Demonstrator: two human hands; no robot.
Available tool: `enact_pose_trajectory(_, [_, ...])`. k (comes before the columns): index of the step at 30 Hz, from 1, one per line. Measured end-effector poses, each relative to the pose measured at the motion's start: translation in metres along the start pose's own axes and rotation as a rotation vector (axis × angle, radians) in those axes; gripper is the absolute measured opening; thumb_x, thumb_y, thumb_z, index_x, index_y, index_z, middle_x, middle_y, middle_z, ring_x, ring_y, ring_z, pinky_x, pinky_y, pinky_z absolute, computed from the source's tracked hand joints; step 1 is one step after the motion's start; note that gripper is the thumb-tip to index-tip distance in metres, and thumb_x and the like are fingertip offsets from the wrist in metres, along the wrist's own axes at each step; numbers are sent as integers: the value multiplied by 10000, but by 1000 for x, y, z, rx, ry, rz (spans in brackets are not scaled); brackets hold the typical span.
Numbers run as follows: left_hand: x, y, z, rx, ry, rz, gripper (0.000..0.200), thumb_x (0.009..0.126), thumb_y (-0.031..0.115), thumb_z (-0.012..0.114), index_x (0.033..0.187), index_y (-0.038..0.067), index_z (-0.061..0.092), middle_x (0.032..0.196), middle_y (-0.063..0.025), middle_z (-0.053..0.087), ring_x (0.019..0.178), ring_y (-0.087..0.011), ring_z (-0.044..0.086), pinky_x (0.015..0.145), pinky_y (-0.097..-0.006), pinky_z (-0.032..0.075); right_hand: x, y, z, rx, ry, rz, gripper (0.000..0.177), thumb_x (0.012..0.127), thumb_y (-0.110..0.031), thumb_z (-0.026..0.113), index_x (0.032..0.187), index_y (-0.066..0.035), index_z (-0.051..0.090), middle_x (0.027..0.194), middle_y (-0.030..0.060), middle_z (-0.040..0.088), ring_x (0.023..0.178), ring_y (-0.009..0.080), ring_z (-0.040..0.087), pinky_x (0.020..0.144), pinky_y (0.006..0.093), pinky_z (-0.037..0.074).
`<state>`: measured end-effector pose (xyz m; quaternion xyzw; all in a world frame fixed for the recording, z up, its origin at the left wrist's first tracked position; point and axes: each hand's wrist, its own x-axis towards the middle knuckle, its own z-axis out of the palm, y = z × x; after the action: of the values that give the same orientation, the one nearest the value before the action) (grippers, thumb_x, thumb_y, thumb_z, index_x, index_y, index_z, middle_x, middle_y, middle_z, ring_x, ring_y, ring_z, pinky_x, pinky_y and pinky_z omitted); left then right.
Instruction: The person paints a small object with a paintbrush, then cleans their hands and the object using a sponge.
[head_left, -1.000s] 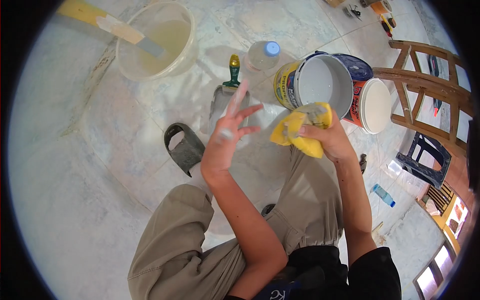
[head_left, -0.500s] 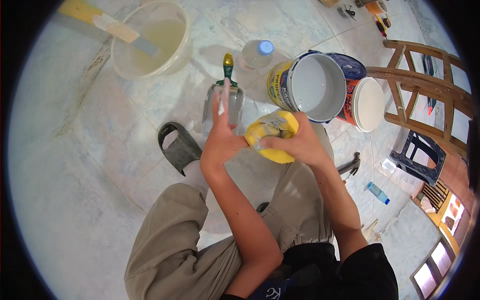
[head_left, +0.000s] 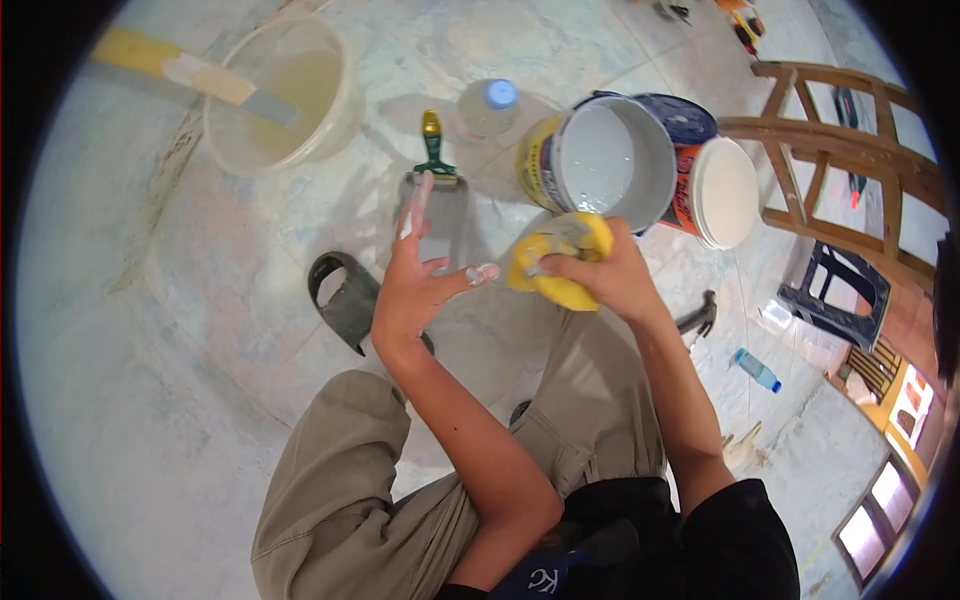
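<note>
My right hand (head_left: 620, 275) grips a folded yellow cloth (head_left: 565, 285) with grey stains, its thumb pressing into the folds. To its left, my left hand (head_left: 415, 290) is open and apart from the cloth, its fingers stretched forward. White smears show on its thumb and index finger. Just beyond those fingertips is a tool with a green and yellow handle (head_left: 433, 140), lying at the far end of a greyish rectangular tray (head_left: 452, 225). The left hand partly hides the tray. A paint bucket (head_left: 545, 165) with white contents stands beyond the right hand.
A tub of cloudy water (head_left: 350, 105) with a flat-bladed scraper (head_left: 210, 75) across it stands far left. Around are a clear bottle (head_left: 490, 110), a white-lidded tub (head_left: 725, 195), a wooden frame (head_left: 830, 140), a hammer (head_left: 705, 315) and a dark slipper (head_left: 350, 310).
My left hand has come away from the yellow cloth and moved left, its thumb now in the open. The right hand keeps the cloth, shifted slightly right. The view has shifted a little.
</note>
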<state>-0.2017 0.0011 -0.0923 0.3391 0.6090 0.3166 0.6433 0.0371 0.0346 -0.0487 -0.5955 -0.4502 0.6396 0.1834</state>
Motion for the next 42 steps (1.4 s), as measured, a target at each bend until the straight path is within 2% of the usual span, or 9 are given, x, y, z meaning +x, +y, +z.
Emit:
enact_pose_trajectory(5, [14,-46,-3,59,-181,248,860,905,270,674,1627,144,224,1642,-112,300,1466,-283,362,1131,-402,374,9,11,40,84,-149,-251,368,744,-269,833,968,4,731,830,115,736,713,189,688,711,351,554])
enact_pose_trajectory(7, [6,-37,-9,24,-224,164,793,932,238,655,1567,-33,266,1662,-87,258,1464,-189,358,1146,-399,376,10,18,54,28,-175,-238,395,777,-243,825,1065,10,725,898,83,747,787,108,657,730,311,546])
enact_pose_trajectory(13, [6,-18,5,35,-166,39,829,951,323,627,1616,68,203,1668,-83,237,1506,-258,278,1161,-424,355,3,14,50,-4,-72,-228,453,664,-332,843,876,49,721,765,183,703,686,276,682,676,376,541])
enact_pose_trajectory(27, [19,-51,-11,362,-252,282,1148,742,63,806,1635,149,91,1663,-139,172,1464,-364,338,1081,-443,468,2,36,27,-45,-222,-222,383,689,-238,862,955,16,754,811,115,749,712,164,697,691,330,558])
enact_pose_trajectory(29, [11,-44,-10,131,-195,-76,1187,699,39,810,1638,183,97,1637,-179,217,1375,-368,451,1015,-439,508,4,37,23,-24,-260,-247,345,709,-192,858,963,17,754,821,97,751,727,141,693,691,317,555])
enact_pose_trajectory(31, [10,-51,-15,59,-152,-122,1221,665,32,813,1639,202,95,1619,-214,246,1301,-348,518,922,-415,547,2,32,15,62,-297,-165,299,725,-146,852,958,15,756,834,77,752,746,125,687,695,302,553])
enact_pose_trajectory(36, [1,-21,-4,-5,75,-163,1170,680,145,891,1623,160,199,1569,-225,361,1198,-296,600,873,-378,557,-1,15,2,91,-253,68,350,708,-130,887,975,31,728,886,72,737,790,125,682,719,284,551])
enact_pose_trajectory(39, [-3,-1,1,-233,149,-139,873,892,477,667,1595,109,302,1558,-206,404,1186,-307,622,807,-332,534,-4,9,5,0,-140,111,429,696,-145,910,1026,33,703,925,69,729,806,130,679,741,285,552])
enact_pose_trajectory(42, [-1,1,-3,-747,7,109,942,930,697,409,1581,27,299,1583,-216,372,1270,-361,566,878,-368,517,-4,6,15,36,-91,59,423,734,-145,887,1065,32,693,938,67,732,806,126,677,752,282,549])
